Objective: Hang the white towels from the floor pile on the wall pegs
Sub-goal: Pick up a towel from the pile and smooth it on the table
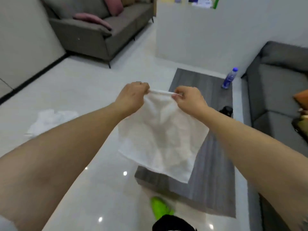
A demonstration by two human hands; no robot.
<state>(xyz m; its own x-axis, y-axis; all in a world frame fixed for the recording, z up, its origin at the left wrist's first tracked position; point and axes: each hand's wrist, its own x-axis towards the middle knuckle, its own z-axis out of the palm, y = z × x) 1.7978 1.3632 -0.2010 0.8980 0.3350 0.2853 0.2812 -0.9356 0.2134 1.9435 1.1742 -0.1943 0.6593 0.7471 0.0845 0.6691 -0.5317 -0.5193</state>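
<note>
A white towel hangs in the air in front of me, held by its top edge. My left hand pinches the left end of that edge. The right end is pinched by my right hand, and the edge is stretched taut between the two. The cloth drops down over the floor and the grey rug. A pile of white towels lies crumpled on the glossy floor at the left. No wall pegs are in view.
A grey rug lies ahead with a blue-capped water bottle on it. A brown sofa stands at the back left, a grey sofa at the right, a white counter behind. My green shoe is below.
</note>
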